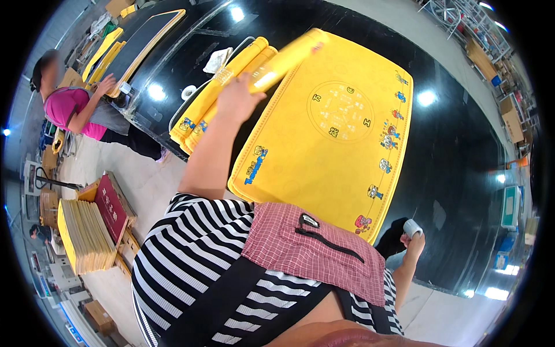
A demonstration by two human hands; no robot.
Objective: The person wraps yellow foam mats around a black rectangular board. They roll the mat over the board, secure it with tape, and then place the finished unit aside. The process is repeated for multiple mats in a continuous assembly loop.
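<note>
My left hand (237,99) is closed around the near end of a rolled yellow mat (283,61), whose far end is smeared by motion. That roll slants over the left edge of a flat yellow mat (300,156) with stitched edges, a printed circle and cartoon figures. Left of my hand, two more yellow rolls (219,87) lie side by side in a thin metal frame (179,107). Low on the right, beside the mat's near corner, my right hand (415,243) grips a small pale cylinder (411,227); its exact kind is unclear.
The black worktable (457,173) extends around the mat. A white cloth (218,61) and a white ring-shaped roll (188,91) lie near the metal frame. At far left a co-worker (75,110) stands by dark, yellow-edged boards (147,43). Stacked yellow-edged boards (87,237) stand on the floor.
</note>
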